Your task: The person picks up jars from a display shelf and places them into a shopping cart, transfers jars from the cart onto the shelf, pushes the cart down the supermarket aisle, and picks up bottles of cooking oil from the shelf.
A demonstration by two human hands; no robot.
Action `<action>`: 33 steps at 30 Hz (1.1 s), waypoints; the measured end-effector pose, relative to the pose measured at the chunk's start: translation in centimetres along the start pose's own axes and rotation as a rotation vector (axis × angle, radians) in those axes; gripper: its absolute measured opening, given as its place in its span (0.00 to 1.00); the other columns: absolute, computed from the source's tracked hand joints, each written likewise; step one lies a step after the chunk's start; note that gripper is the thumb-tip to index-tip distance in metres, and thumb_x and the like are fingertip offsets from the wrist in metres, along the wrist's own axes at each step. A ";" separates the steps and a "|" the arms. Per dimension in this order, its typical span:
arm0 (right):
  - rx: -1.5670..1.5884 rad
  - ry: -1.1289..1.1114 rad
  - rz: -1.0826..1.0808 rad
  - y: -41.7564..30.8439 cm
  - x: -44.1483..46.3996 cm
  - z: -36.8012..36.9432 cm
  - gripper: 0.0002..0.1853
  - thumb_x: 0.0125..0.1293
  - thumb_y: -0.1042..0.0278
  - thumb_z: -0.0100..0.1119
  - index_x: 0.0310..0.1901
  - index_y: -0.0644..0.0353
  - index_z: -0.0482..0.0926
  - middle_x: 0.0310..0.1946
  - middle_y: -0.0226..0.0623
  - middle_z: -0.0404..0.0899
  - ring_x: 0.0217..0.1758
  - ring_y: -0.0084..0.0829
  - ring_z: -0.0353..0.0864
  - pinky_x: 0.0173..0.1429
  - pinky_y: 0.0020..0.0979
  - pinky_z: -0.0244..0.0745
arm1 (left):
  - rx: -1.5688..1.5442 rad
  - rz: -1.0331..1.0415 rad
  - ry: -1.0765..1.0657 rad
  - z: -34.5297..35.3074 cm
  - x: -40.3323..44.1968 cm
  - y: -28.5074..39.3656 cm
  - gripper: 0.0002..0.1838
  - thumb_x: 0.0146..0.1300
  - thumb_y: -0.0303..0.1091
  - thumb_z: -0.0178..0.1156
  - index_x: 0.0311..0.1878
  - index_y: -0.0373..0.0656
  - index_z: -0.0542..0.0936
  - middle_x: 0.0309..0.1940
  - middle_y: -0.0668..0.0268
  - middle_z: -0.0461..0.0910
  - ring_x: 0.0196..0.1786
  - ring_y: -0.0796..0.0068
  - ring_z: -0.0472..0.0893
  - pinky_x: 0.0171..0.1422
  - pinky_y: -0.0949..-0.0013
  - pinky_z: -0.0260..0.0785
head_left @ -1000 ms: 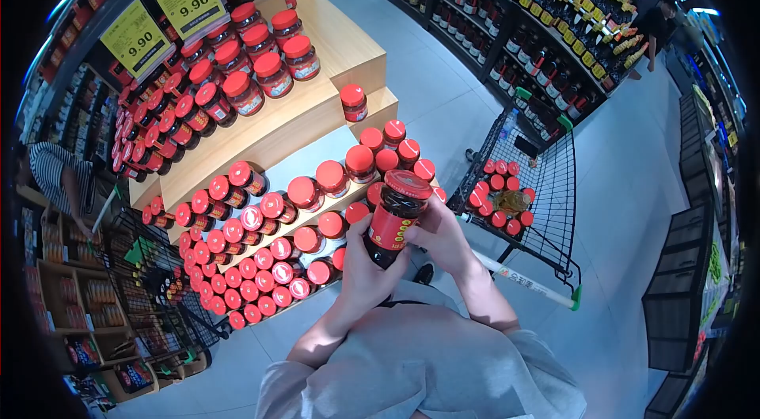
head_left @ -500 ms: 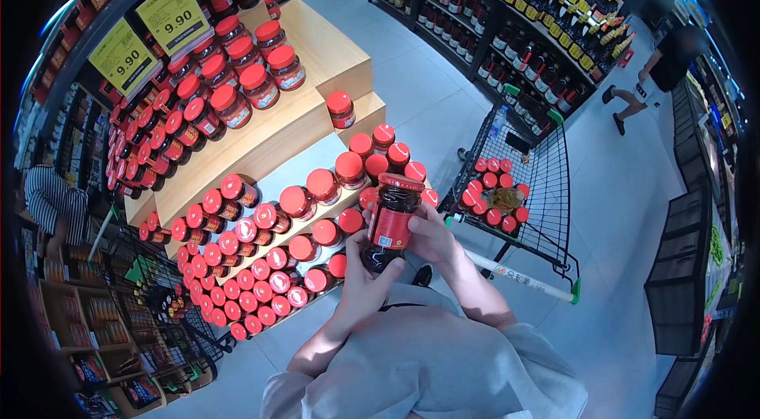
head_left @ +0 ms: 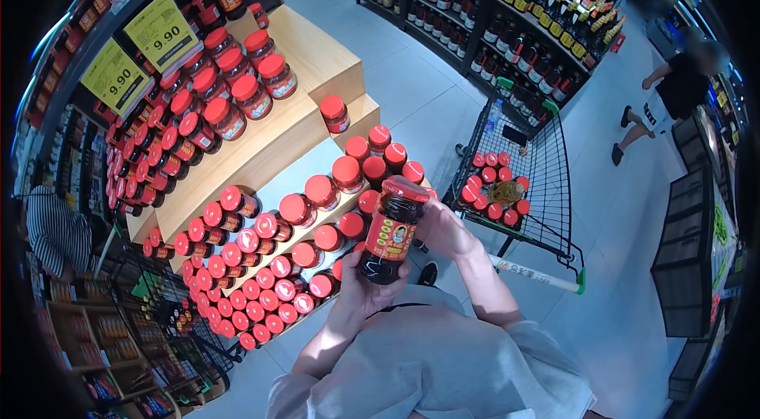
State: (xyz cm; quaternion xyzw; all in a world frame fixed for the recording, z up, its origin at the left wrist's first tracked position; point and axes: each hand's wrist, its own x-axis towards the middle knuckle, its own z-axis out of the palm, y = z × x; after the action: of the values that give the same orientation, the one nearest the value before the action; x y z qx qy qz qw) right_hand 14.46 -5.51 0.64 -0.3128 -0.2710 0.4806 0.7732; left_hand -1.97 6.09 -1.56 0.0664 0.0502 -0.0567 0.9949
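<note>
A dark glass sauce jar (head_left: 389,233) with a red lid and a red label is held tilted in front of my body. My left hand (head_left: 366,290) is closed around its lower part, fingers and thumb on either side. At the jar's right side is my right hand (head_left: 448,231), its fingers extended toward the upper part. Whether its fingertips touch the glass is hidden. Similar red-lidded jars (head_left: 321,191) stand in rows just behind and left of the held jar.
A wooden stepped display (head_left: 273,130) carries many jars under yellow price signs (head_left: 162,31). At right stands a shopping cart (head_left: 566,205) holding red-lidded jars and a bottle. Another cart (head_left: 170,340) and a striped-shirt person (head_left: 55,229) are left; a person in black (head_left: 681,87) walks right.
The jar has turned, so a different side of its label with a portrait faces me. My right hand has loosened and shifted right. The person in black has moved.
</note>
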 end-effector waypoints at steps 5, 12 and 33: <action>-0.099 -0.145 -0.078 -1.0 -0.6 -1.0 0.45 0.67 0.63 0.64 0.79 0.59 0.48 0.76 0.47 0.59 0.78 0.40 0.62 0.79 0.47 0.58 | -0.298 -0.219 -0.240 -2.8 0.2 0.5 0.47 0.62 0.70 0.53 0.64 0.30 0.67 0.35 0.57 0.73 0.13 0.81 0.65 0.14 0.79 0.60; -1.143 0.054 0.034 -3.2 -5.5 4.0 0.45 0.47 0.66 0.73 0.69 0.62 0.65 0.61 0.52 0.73 0.63 0.49 0.76 0.66 0.43 0.72 | -0.370 -0.645 -0.245 -7.3 0.1 0.1 0.43 0.63 0.64 0.52 0.62 0.26 0.67 0.29 0.51 0.74 0.08 0.79 0.61 0.09 0.80 0.58; -1.540 1.290 0.266 -13.5 -16.1 -36.9 0.38 0.50 0.58 0.72 0.61 0.62 0.66 0.52 0.53 0.74 0.49 0.56 0.82 0.50 0.49 0.80 | 2.204 0.062 0.071 -9.6 18.6 -12.1 0.14 0.62 0.35 0.66 0.47 0.36 0.80 0.35 0.56 0.83 0.36 0.58 0.84 0.40 0.62 0.75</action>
State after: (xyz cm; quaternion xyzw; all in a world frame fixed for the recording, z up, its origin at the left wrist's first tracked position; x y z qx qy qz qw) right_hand 42.51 -33.07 -15.49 -0.9538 -0.0011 -0.0033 0.3004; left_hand 14.06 -6.48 -14.54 0.9201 -0.0009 -0.0436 0.3892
